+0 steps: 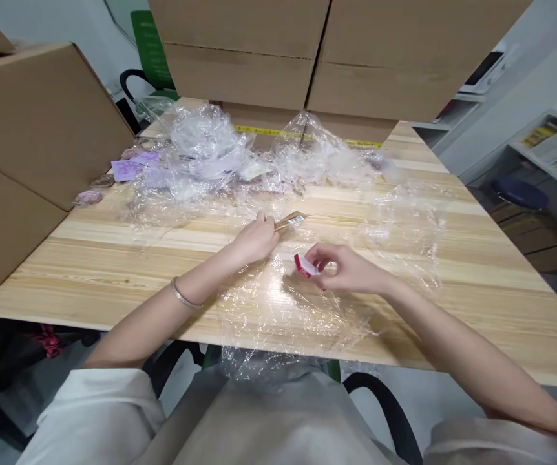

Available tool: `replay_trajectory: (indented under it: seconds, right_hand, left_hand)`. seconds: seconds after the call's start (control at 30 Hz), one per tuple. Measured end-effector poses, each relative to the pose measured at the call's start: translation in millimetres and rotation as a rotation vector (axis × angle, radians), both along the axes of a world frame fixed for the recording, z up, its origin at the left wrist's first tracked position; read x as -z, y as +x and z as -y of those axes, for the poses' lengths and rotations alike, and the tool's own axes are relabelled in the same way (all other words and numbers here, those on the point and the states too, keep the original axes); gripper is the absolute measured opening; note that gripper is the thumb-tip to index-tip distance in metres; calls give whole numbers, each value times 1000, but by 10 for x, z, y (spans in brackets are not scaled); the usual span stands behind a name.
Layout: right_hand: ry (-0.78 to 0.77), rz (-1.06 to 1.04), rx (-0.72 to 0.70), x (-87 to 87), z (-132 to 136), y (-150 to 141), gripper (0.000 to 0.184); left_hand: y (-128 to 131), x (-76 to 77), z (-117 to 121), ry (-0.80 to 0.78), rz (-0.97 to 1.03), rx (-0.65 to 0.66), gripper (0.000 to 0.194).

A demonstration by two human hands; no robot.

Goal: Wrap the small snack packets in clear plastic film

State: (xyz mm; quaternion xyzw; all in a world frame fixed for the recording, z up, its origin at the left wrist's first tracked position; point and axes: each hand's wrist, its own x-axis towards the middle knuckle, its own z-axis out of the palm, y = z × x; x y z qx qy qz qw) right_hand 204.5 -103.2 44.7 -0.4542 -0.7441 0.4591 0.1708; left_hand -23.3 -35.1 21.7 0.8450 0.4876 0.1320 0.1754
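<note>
My left hand point(255, 240) is closed in a pinch on a thin gold-coloured strip point(290, 221) that lies on the wooden table point(89, 258). A silver bracelet circles that wrist. My right hand point(344, 268) is closed on a small red and white item point(304, 265), held just above a clear plastic sheet point(278, 310) spread over the table's near edge. The two hands are about a hand's width apart.
Crumpled clear plastic wrap point(210, 152) is heaped at the table's far side with purple cards point(126, 169) beside it. Large cardboard boxes stand at the left point(31, 129) and at the back point(336, 51). Shelves point(550, 148) are at the right.
</note>
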Motion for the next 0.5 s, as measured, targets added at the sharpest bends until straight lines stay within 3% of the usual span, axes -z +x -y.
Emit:
replay_trajectory:
  seconds: [0.1, 0.17, 0.23, 0.3, 0.4, 0.5]
  right_hand:
    - [150, 190, 37, 368, -120, 29, 28]
    - [297, 221, 73, 545, -255, 98, 34]
    - [405, 228, 108, 621, -401, 194, 35]
    - [456, 260, 168, 587, -508, 289, 35]
    - [534, 261, 276, 403, -491, 348, 37]
    - [559, 221, 169, 248, -241, 222, 40]
  left_hand:
    - [-76, -183, 225, 42, -77, -12, 37]
    - [-107, -209, 392, 58, -66, 101, 42]
    - [-109, -116, 536, 19, -71, 267, 47]
    - [-93, 54, 637, 8, -113, 391, 52]
    - [-92, 257, 696, 65, -175, 450, 65]
    - [-160, 245, 631, 50, -143, 419, 51]
